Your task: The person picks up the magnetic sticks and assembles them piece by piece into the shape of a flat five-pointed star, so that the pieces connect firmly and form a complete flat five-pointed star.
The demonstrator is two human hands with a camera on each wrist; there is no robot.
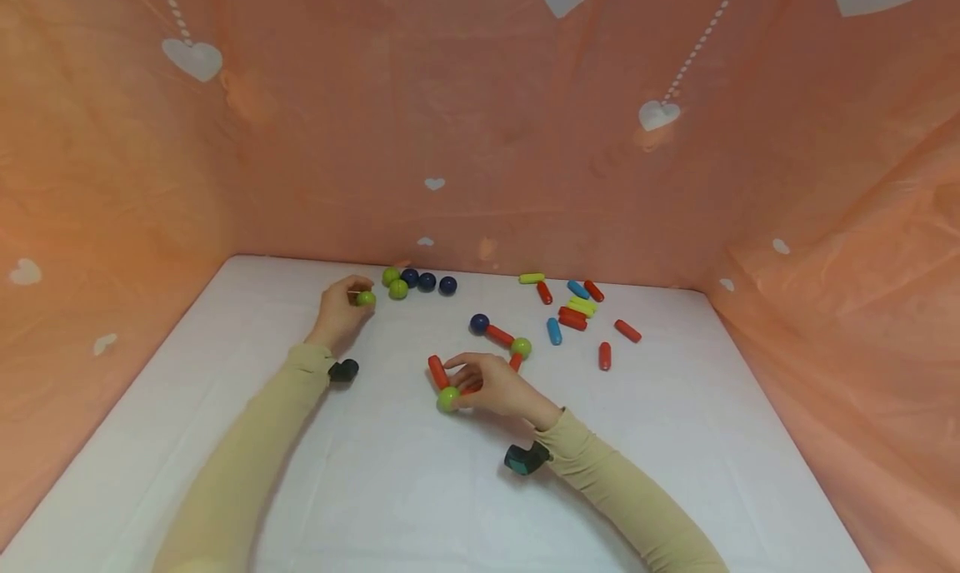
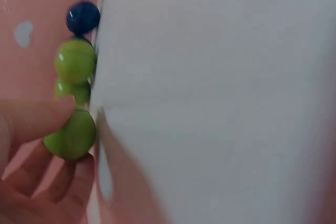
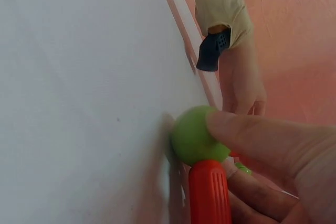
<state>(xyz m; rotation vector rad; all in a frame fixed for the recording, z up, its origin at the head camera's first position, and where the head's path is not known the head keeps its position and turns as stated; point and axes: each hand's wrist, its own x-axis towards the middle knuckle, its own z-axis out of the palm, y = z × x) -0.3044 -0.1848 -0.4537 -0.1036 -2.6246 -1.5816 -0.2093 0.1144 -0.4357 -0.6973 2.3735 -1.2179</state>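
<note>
My left hand point(image 1: 342, 313) pinches a green ball point(image 2: 79, 137) between thumb and fingers, at the table's back left. Close to it lie two loose green balls point(image 1: 394, 283) and several dark blue balls point(image 1: 427, 282). Nearer the middle, my right hand point(image 1: 491, 386) holds another green ball point(image 3: 195, 136), its thumb pressed on it. A red rod point(image 1: 438, 373) sticks out from that ball, and another red rod point(image 3: 210, 192) joins it under my hand. Beyond the fingers, a green ball point(image 1: 521, 348), a red rod point(image 1: 500, 336) and a dark blue ball point(image 1: 480, 324) form a joined line. My right hand hides part of the build.
Loose rods lie at the back right: several red rods point(image 1: 627, 331), a couple of blue rods point(image 1: 554, 331) and some yellow-green rods point(image 1: 532, 278). The white table point(image 1: 360, 490) is enclosed by orange cloth point(image 1: 480, 123) with hearts at the back and sides.
</note>
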